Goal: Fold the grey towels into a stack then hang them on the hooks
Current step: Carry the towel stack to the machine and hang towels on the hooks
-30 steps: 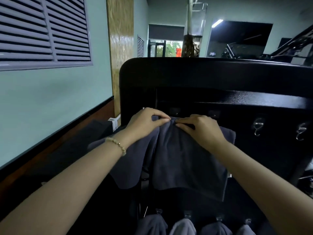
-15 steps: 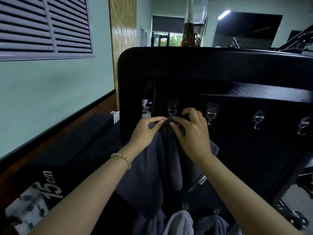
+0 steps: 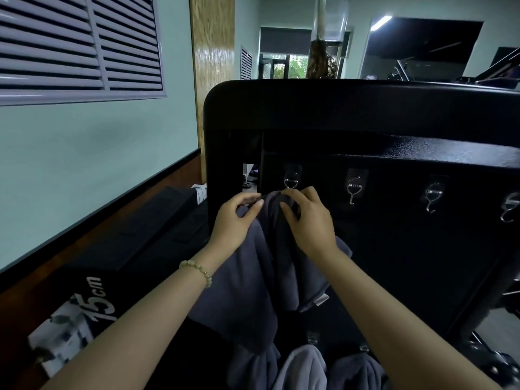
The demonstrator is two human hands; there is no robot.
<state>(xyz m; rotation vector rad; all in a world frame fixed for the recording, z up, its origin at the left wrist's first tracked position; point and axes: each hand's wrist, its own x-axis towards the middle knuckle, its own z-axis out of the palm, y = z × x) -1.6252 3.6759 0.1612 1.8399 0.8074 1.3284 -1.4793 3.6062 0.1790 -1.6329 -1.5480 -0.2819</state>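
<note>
A dark grey towel [image 3: 253,277] hangs down in front of a black rack [image 3: 365,108]. My left hand [image 3: 233,220] pinches its top edge on the left, and my right hand [image 3: 309,220] grips the bunched top on the right. Both hold the fabric just under the leftmost metal hook [image 3: 291,180] of the upper row; the hook's lower tip is hidden behind the cloth and fingers. Three bare hooks, the nearest [image 3: 354,190], follow to the right. Along the bottom edge, three grey towels [image 3: 304,370] hang from a lower row of hooks.
A black foam box marked "15cm" [image 3: 92,302] lies at lower left beside the green wall [image 3: 84,170] with louvred vents. The rack's dark frame fills the right side, with gym equipment [image 3: 492,361] at lower right.
Both hands have lifted the towel's top from lower down up to the leftmost upper hook. The towel went from spread wide to bunched and hanging narrow. The camera tilted slightly downward.
</note>
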